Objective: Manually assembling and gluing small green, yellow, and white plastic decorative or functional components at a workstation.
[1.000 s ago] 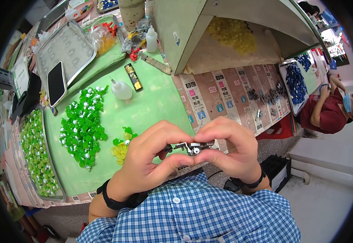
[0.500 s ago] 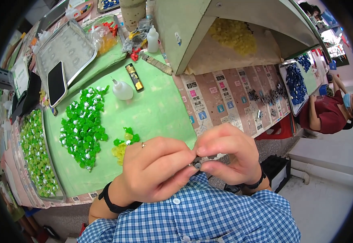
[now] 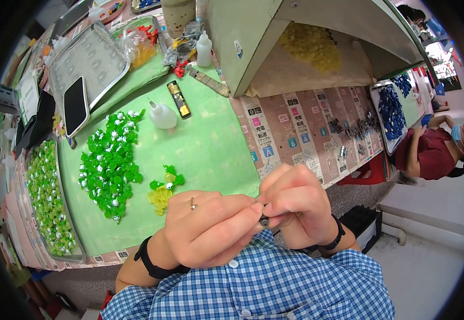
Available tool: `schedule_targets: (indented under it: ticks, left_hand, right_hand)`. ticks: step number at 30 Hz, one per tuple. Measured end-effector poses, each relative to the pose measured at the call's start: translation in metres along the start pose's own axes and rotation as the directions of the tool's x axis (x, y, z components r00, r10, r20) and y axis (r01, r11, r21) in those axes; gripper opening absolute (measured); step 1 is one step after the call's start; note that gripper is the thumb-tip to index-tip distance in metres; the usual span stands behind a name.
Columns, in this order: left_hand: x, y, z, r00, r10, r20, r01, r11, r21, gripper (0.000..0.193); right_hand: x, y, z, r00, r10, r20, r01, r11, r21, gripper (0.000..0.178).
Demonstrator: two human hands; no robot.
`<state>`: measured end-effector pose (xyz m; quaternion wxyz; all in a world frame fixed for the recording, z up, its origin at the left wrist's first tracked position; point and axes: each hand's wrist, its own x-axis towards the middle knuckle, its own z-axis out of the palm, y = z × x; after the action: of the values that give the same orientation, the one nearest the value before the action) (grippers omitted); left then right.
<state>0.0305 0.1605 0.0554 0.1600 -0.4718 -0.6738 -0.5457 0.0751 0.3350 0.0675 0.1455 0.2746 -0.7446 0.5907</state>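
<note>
My left hand and my right hand meet in front of my checked shirt, just off the front edge of the table. Both are closed, fingertips pinching a small dark grey part from either side. Fingers cover most of it, so its kind is unclear. Beyond the left hand, on a green sheet, lie a few yellow translucent pieces and a few green pieces. Farther left is a heap of green translucent pieces with white eye-like balls.
A tray of green-yellow pieces is at left. Behind stand a squeeze bottle, a lighter, a phone and a metal tray. A booth holds yellow pieces. Small metal parts and a masked person are right.
My right hand's fingers have curled in closer around the small dark part, and its thumb has shifted. My left fingers have moved slightly over it, covering more.
</note>
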Motion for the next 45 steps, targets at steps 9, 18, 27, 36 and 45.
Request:
schedule_targets:
  ticks: [9, 18, 27, 36, 45]
  left_hand:
    - [0.002, -0.004, -0.003, 0.997, -0.046, 0.062, 0.054, 0.99, -0.127, 0.036]
    - [-0.006, -0.007, -0.002, 0.776, -0.495, 0.391, 0.612, 0.444, -0.654, 0.038]
    - [0.0, -0.004, -0.002, 0.713, -0.594, 0.373, 0.649, 0.356, -0.673, 0.014]
    - [0.012, -0.017, 0.011, 0.949, -0.292, 0.119, 0.312, 0.924, -0.221, 0.018]
    - [0.019, -0.032, 0.052, 0.899, -0.389, 0.199, 0.431, 0.863, -0.262, 0.023]
  right_hand:
    - [0.003, -0.004, -0.003, 0.996, -0.061, -0.063, 0.063, 0.998, 0.023, 0.023]
    - [0.006, -0.002, -0.014, 0.953, -0.287, 0.098, 0.303, 0.915, -0.267, 0.025]
    - [0.006, -0.003, -0.015, 0.999, 0.019, -0.05, -0.024, 0.996, -0.091, 0.041]
    - [0.002, 0.002, -0.009, 0.981, 0.178, -0.074, -0.185, 0.979, -0.088, 0.034]
    - [-0.021, 0.023, -0.033, 0.958, 0.038, -0.286, -0.111, 0.964, -0.242, 0.036]
